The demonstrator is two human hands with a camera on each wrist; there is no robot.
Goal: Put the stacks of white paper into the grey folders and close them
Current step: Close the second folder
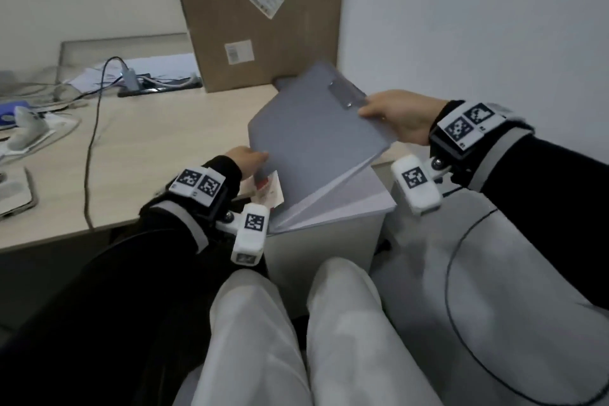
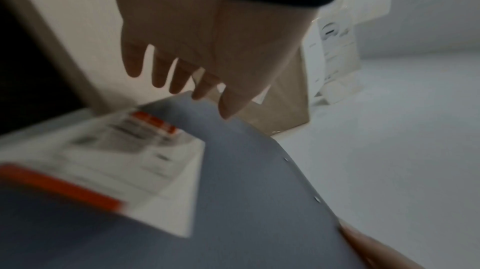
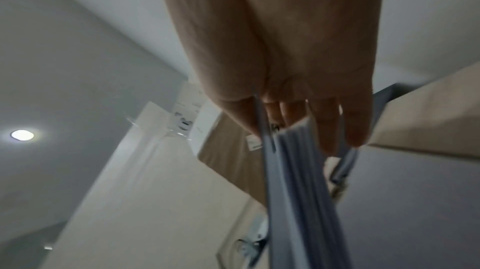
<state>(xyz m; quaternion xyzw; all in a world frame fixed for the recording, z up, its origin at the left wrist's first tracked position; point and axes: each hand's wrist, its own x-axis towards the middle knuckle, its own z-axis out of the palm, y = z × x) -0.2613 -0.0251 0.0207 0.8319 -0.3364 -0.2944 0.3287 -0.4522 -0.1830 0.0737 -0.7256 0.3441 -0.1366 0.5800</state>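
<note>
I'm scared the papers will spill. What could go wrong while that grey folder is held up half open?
The grey folder hangs tilted and half open, so the white paper stack might slide out. The right hand grips only one edge by the metal clip, so it could slip. The left hand holds just a corner.

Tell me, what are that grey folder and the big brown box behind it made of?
The matte grey folder looks like stiff plastic or coated board, which is hard to tell: its raised cover stays flat and shows no shine. The clip at its top edge looks like dull metal. The tall brown cardboard box has a plain papery face with white printed labels stuck on.
</note>
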